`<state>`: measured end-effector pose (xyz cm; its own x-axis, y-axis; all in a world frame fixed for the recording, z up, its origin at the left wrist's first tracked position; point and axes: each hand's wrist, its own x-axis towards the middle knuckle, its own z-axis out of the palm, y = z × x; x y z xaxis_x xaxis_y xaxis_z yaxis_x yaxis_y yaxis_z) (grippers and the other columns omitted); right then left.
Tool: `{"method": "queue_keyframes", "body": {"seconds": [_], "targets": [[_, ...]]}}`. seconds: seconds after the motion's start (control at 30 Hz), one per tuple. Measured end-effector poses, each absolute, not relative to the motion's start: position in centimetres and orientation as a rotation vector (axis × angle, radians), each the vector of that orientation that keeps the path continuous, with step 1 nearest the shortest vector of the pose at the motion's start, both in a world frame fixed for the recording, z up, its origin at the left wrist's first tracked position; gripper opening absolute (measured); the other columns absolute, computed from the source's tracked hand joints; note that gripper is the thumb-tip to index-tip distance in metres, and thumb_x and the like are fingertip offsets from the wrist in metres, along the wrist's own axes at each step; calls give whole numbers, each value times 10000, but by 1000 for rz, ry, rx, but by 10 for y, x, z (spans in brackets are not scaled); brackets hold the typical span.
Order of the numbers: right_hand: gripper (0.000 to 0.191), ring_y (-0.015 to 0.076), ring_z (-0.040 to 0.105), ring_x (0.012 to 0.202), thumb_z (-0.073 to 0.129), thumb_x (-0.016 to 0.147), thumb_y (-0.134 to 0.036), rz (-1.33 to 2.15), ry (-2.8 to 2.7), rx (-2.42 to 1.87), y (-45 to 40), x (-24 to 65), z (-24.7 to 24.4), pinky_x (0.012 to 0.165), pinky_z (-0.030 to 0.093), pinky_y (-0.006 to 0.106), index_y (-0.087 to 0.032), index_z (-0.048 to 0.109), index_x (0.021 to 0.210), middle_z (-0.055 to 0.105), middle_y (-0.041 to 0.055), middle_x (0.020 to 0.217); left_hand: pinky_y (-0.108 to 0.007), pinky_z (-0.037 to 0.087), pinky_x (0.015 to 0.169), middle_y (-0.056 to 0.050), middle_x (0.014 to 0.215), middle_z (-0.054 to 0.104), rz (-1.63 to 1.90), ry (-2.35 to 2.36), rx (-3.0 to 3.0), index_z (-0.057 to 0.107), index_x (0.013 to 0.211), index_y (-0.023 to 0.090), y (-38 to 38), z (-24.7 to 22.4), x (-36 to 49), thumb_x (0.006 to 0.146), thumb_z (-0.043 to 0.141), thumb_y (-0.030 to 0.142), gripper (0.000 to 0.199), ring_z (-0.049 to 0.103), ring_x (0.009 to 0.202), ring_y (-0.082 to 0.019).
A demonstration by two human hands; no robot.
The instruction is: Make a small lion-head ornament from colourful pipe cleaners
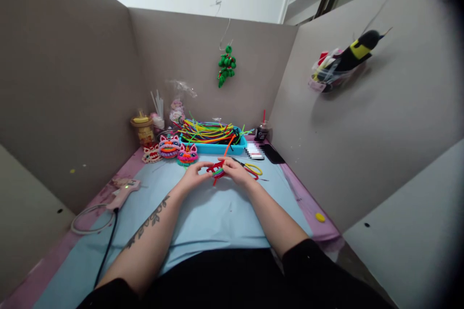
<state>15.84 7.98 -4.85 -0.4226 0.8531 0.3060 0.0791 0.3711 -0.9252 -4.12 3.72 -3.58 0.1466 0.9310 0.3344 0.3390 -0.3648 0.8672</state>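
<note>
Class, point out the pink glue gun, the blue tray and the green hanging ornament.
Pink glue gun (122, 195), head view: on its handle.
Blue tray (208, 149), head view: on its front wall.
Green hanging ornament (227, 63), head view: on its middle.

- The left forearm (152, 231), bearing a leafy tattoo (148, 222), is slanting forward and inward.
- The right forearm (270, 207) is angling in from the opposite side.
- Black sleeves (308, 265) are covering both upper arms.
- The left hand (195, 176) and right hand (235, 171) are nearly meeting, their fingers curling inward in a pinching pose.
</note>
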Motion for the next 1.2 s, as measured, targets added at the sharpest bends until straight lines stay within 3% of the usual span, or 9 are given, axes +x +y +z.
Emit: {"method": "queue_keyframes", "body": {"seconds": [0.13,0.23,0.5,0.6,0.7,0.8,0.87,1.03,1.2], "targets": [[258,232,485,1178,545,793,-399,1134,-1911,-745,77,166,-40,967,382,391,-173,567,672,541,112,1217,-364,459,841,-73,874,708,1041,1052,1816,701,852,157,31,-33,-36,653,706,339,270,628,844,-230],[253,228,481,1185,535,799,-390,1087,-1925,-773,77,166,-38,980,367,384,-176,561,668,552,108,1196,-357,471,829,-74,904,702,1089,973,1768,673,913,151,28,-33,-31,646,715,307,313,636,829,-212],[257,235,478,1185,557,780,-417,1102,-1906,-783,76,163,-38,979,364,376,-176,584,697,561,100,1157,-272,469,623,-31,704,677,1047,947,1583,585,978,143,24,-30,-27,616,740,291,421,633,636,-162],[251,196,555,1039,575,766,-422,1119,-1734,-830,78,160,-43,879,433,337,-193,595,867,538,82,1204,-251,450,584,-5,645,658,1128,1010,1499,570,988,146,28,-31,-28,599,754,303,458,614,584,-145],[311,147,582,818,572,765,-422,1092,-1532,-919,82,157,-48,733,463,284,-220,557,1002,608,36,1008,-257,455,593,2,652,658,1350,1053,1368,546,1036,154,35,-34,-31,575,766,321,538,616,598,-149],[253,124,543,642,569,761,-431,1102,-1492,-973,82,153,-50,594,427,241,-198,588,856,594,-5,731,-287,478,655,-25,737,681,1526,1044,1246,537,1031,153,40,-37,-33,537,780,328,577,639,690,-173],[261,108,504,550,576,754,-438,1201,-1565,-962,78,149,-50,520,385,228,-179,605,732,577,-5,646,-307,485,706,-39,783,686,1584,1025,1219,543,1027,152,41,-37,-33,542,777,330,567,644,746,-181],[299,91,535,526,611,749,-442,1669,-1656,-832,61,132,-50,458,361,208,-157,675,814,659,54,793,-320,480,795,-49,914,679,1639,903,1209,521,1046,190,35,-35,-26,589,749,330,529,640,865,-182],[323,86,553,569,669,733,-432,2044,-1399,-644,58,128,-53,425,357,171,-175,651,929,664,64,880,-353,486,833,-48,991,653,1634,775,1135,483,1059,224,31,-31,-20,620,735,323,516,633,912,-185]]}}
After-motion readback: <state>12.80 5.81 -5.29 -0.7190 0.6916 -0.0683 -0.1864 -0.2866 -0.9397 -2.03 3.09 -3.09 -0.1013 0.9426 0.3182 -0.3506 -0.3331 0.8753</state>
